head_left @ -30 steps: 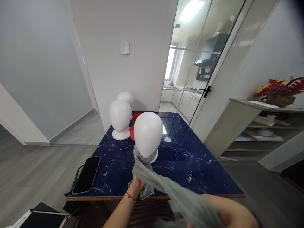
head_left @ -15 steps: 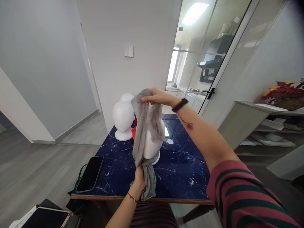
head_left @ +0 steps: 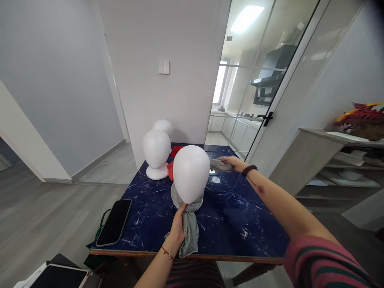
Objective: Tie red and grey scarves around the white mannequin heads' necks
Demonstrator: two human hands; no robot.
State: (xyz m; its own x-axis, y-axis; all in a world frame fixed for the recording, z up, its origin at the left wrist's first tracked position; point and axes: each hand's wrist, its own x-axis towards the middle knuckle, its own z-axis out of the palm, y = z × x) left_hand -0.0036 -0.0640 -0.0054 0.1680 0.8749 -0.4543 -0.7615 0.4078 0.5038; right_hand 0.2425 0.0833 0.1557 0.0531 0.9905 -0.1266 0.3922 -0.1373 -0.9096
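Front head: white mannequin head, upright on the dark blue marbled table; landmark for all places below. White base shows partly beneath the cloth.
Grey scarf: wrapped around the neck of the front head; one part hangs down from the neck on the near side, resting on the table toward its near edge; another part is stretched out to the right of the head, over the table.
Left hand: directly below the front head on its near side, clamped on the scarf at the neck; thumb upward under the chin area, other fingers mostly hidden. Red bracelet on wrist.
Right hand: to the right of the front head, well apart from the left hand; fingers closed on the bunched scarf. Dark band on wrist.
Other heads: second white head left of and behind the front head; third farther back, partly covered by the second.
Red cloth: just behind and left of the front head, partly hidden; one piece or two, cannot tell.
Phone: screen dark, left of and nearer than the front head, by the table's left edge.
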